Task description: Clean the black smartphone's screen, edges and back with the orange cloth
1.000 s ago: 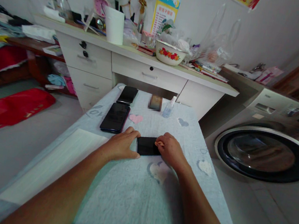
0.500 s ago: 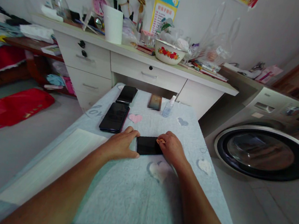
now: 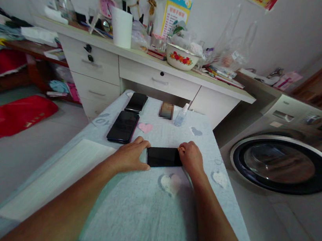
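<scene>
A black phone [image 3: 163, 157] lies flat and crosswise on the cloth-covered table. My left hand [image 3: 133, 154] grips its left end between thumb and fingers. At the phone's right end, my right hand [image 3: 191, 156] is closed, with a small orange-brown bit showing at its fingertips; most of that item is hidden. Two more dark phones lie up and to the left: a nearer one [image 3: 123, 126] and a farther one [image 3: 136, 102]. Beyond my hands stand a clear spray bottle [image 3: 181, 116] and a small blurred-out item [image 3: 166, 110].
A pale flat strip [image 3: 58, 178] lies on the table [image 3: 142, 217] beside my left forearm. Behind it, a white desk [image 3: 145, 61] bears a flowered bowl [image 3: 182, 57] and a white roll [image 3: 121, 28]. To the right is a washing machine [image 3: 293, 110].
My right hand has slid right along the phone to its right end, uncovering more of the screen. The left hand has kept its place.
</scene>
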Motion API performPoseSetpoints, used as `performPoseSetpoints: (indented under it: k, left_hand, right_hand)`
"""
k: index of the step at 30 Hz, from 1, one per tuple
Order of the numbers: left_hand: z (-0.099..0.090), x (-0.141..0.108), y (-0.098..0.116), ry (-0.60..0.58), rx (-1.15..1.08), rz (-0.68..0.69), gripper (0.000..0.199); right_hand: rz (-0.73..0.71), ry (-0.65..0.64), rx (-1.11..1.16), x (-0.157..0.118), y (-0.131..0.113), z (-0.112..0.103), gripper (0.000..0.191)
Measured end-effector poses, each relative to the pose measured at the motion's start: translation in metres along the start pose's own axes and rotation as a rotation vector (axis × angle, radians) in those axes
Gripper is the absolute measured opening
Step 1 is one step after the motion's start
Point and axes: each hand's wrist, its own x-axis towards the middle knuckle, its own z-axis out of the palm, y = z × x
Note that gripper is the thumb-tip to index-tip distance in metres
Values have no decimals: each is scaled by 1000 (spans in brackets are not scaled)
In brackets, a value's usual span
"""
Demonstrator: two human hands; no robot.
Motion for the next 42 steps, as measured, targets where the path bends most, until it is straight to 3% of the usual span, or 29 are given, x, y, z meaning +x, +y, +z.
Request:
performPoseSetpoints:
  k: [14,18,28,34,42]
  left_hand:
    - [0,2,1,2,7,-2,63]
    - [1,3,-1,-2,4,-1,63]
    - [0,0,0,-2,3,3,65]
    - [1,1,-2,12,-7,7,65]
    - [4,2,-3,20,-4,9,65]
  right_hand:
    - [-329,5,87,-5,-30,11,21]
    - [-292,13,78,-3,-24,10,22]
    - [-71,-34,50,9,18,2,21]
    - [-52,-45,53,9,28,-2,18]
    - [-137,-120,52,0,39,-15,16]
